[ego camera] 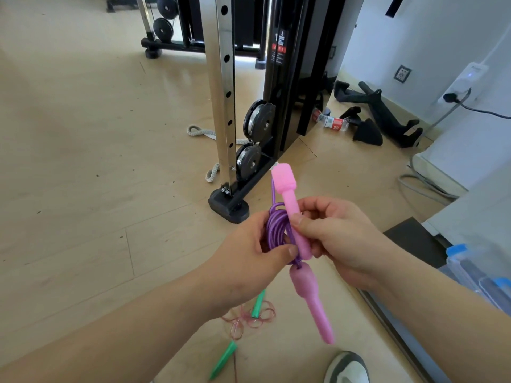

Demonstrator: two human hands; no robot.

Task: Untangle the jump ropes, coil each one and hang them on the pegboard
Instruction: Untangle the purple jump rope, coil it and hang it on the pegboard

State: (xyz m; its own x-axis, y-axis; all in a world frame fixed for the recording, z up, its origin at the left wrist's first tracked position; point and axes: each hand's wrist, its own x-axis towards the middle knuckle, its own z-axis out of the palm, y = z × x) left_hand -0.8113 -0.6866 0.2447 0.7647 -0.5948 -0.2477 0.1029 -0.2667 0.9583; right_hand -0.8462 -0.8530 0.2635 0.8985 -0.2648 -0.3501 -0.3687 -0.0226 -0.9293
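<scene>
Closest are two hands. Left hand (pixel 249 266) grips the coiled purple cord (pixel 276 230) of a jump rope, with its thumb pressed on top. Right hand (pixel 340 241) pinches the upper pink foam handle (pixel 286 186), just right of the coil. Both handles lie in one line: this one points up and away, and the lower pink handle (pixel 309 294) hangs down. Farther off, a thin red rope with green handles (pixel 224 360) lies tangled on the pale wood floor (pixel 83 189). No pegboard shows.
</scene>
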